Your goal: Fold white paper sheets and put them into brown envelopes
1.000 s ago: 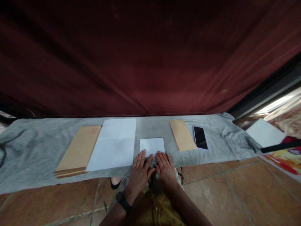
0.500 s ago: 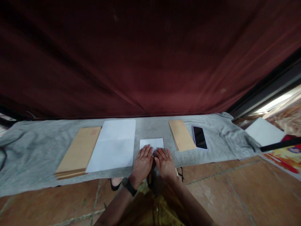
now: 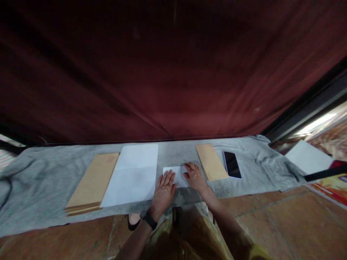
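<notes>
A small folded white sheet of paper (image 3: 179, 177) lies on the grey cloth in front of me. My left hand (image 3: 164, 189) rests flat on its left part, fingers stretched out together, a dark watch on the wrist. At the right edge of the paper is my right hand (image 3: 195, 177), its fingers loosely bent and the thumb a little apart. Its fingertips touch the paper near the upper right corner. The hands partly cover the sheet.
Left of my hands lie white sheets (image 3: 132, 173) beside a stack of brown envelopes (image 3: 93, 180). To the right are another brown envelope stack (image 3: 211, 162) and a phone (image 3: 232, 165). A dark red curtain (image 3: 173, 79) hangs behind the grey cloth (image 3: 255, 169).
My right hand has moved forward and right, from pressing flat near the paper's lower edge to its right edge. The left hand still lies on the paper. The view has tilted slightly.
</notes>
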{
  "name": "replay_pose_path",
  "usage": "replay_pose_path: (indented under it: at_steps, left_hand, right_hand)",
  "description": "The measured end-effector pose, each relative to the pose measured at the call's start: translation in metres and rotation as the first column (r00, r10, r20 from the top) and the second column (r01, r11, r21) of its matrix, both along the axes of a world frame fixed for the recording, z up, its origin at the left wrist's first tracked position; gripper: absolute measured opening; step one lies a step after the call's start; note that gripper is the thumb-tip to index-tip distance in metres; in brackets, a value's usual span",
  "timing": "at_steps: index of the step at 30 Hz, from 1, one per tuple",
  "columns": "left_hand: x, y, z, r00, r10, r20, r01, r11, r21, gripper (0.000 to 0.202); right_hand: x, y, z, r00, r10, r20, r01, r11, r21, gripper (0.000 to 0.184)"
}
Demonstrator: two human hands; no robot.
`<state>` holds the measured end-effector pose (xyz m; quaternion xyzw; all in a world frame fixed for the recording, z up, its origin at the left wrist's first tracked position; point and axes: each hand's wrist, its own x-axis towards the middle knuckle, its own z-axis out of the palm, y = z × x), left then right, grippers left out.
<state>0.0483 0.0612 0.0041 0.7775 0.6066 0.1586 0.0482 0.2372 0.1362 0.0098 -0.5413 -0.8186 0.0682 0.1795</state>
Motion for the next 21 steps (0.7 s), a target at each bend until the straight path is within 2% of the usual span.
replay_pose_path:
  at_steps: [5,8,11,13,15,18,21]
  left_hand:
    - [-0.005,-0.002,-0.002,0.999,-0.006,0.047,0.006,1.0,0.011,0.043]
    - [-0.009,-0.001,-0.004,0.997,-0.02,0.081,0.019,1.0,0.016,0.042]
    - [-0.011,-0.001,-0.002,0.993,0.0,0.121,-0.007,0.999,0.053,0.042]
    - [-0.011,-0.002,0.002,0.986,0.025,0.166,-0.043,0.994,0.1,0.043]
    - [-0.009,-0.004,0.009,0.976,0.047,0.214,-0.079,0.987,0.142,0.044]
    - [-0.006,-0.006,0.02,0.961,0.068,0.268,-0.115,0.979,0.166,0.048]
    - [-0.002,-0.008,0.025,0.955,0.047,0.292,-0.098,0.982,0.16,0.049]
  right_hand:
    - [-0.001,0.024,0.015,0.991,-0.089,-0.099,0.061,0.964,-0.259,0.035]
    - [0.003,0.031,0.017,0.975,-0.123,-0.185,0.054,0.939,-0.34,0.019]
    - [0.013,0.029,0.016,0.927,-0.192,-0.324,0.027,0.892,-0.451,0.008]
    - [0.02,0.022,0.015,0.86,-0.275,-0.429,0.009,0.85,-0.526,0.009]
    - [0.025,0.011,0.014,0.763,-0.371,-0.53,-0.008,0.814,-0.581,0.015]
    - [0.028,-0.009,0.013,0.595,-0.483,-0.642,-0.036,0.782,-0.622,0.025]
    - [0.023,-0.029,0.01,0.479,-0.542,-0.69,-0.073,0.759,-0.647,0.036]
